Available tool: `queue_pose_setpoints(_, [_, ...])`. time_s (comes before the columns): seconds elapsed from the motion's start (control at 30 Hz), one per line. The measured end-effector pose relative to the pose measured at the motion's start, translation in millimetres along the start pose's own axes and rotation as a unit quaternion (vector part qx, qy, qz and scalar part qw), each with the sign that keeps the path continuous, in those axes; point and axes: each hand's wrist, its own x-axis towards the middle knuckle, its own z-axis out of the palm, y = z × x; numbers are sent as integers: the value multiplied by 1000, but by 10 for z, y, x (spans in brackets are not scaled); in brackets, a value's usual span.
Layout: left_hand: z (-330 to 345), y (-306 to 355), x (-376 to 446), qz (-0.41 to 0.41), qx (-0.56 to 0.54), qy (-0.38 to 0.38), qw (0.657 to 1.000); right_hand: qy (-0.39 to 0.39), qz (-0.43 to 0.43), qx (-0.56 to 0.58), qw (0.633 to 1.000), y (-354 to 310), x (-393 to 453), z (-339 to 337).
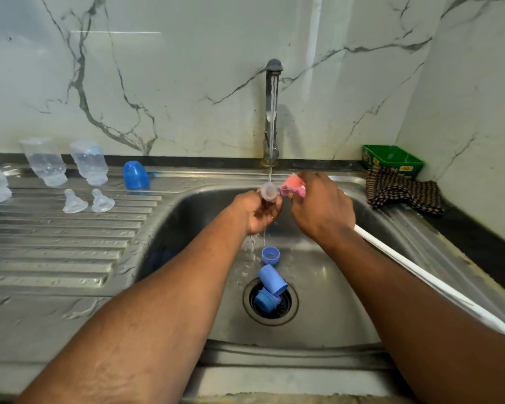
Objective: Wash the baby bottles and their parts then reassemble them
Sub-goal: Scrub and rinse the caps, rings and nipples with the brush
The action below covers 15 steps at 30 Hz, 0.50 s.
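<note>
We hold a clear silicone teat [269, 192] under the running tap [273, 112], above the far part of the sink [333, 287]: our left hand [257, 212] is closed around its base, while our right hand [321, 205], just beside it, is clamped on the pink sponge head [292, 185] of a bottle brush whose white handle [420, 275] trails toward the near right. Judged from the layout, the wash is past its midpoint. On the draining board of the table to the left, three clear bottles [45, 164] stand upside down, two more teats [75, 201] lie just near of them, and one blue cap [135, 174] stands to their right. Still in the basin are a blue screw ring [270, 255], a pale blue cap [271, 279] and another blue ring [265, 300], the last two resting on the drain. Reassembly has not begun. A checked cloth [403, 191] and a green box [392, 158] sit at the far right.
</note>
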Motion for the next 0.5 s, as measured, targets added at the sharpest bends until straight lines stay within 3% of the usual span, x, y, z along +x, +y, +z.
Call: queue_pose_setpoints(0.5, [57,35,-39,21,-5,-16,1000,7,-66,17,998,-36,-9,29])
